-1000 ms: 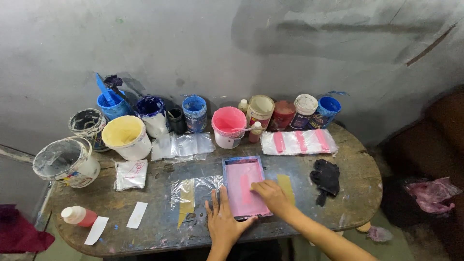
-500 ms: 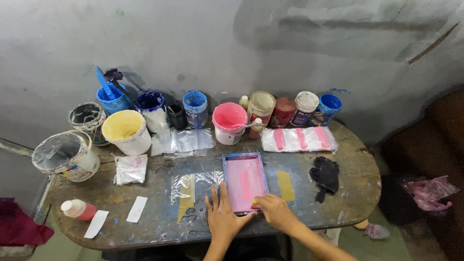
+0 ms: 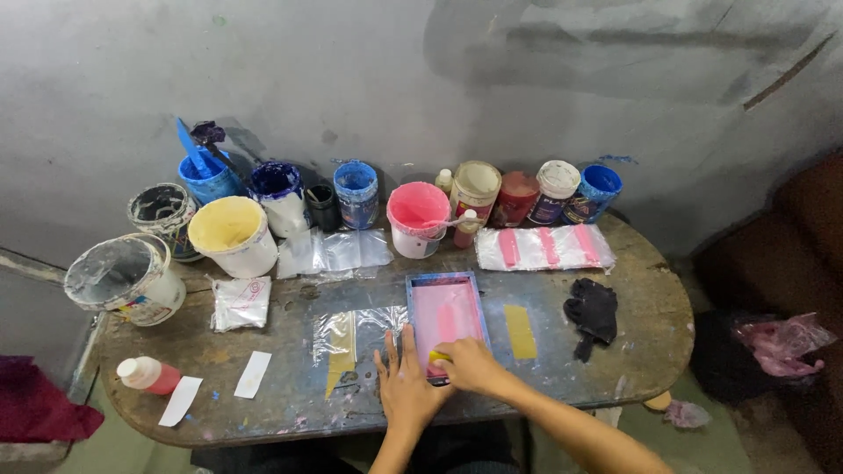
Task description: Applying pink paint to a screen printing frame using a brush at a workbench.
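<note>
My left hand (image 3: 406, 386) lies flat on the table (image 3: 650, 290), fingers spread apart, just beside the near left corner of the pink screen frame (image 3: 445, 318); whether a fingertip touches the frame I cannot tell. My right hand (image 3: 468, 364) is curled at the frame's near edge, closed on a small yellow scraper (image 3: 439, 356), most of which is hidden under my fingers. The near rail of the frame is covered by both hands. A clear plastic sheet (image 3: 351, 338) with a yellow stripe lies partly under the frame's left side. A yellow strip (image 3: 520, 331) sits just right of the frame, and a black cloth (image 3: 593, 312) beyond it. At the back stand paint tubs, among them a pink bucket (image 3: 418, 217) whose contents I cannot make out. My arms are cut off at the bottom edge.
</note>
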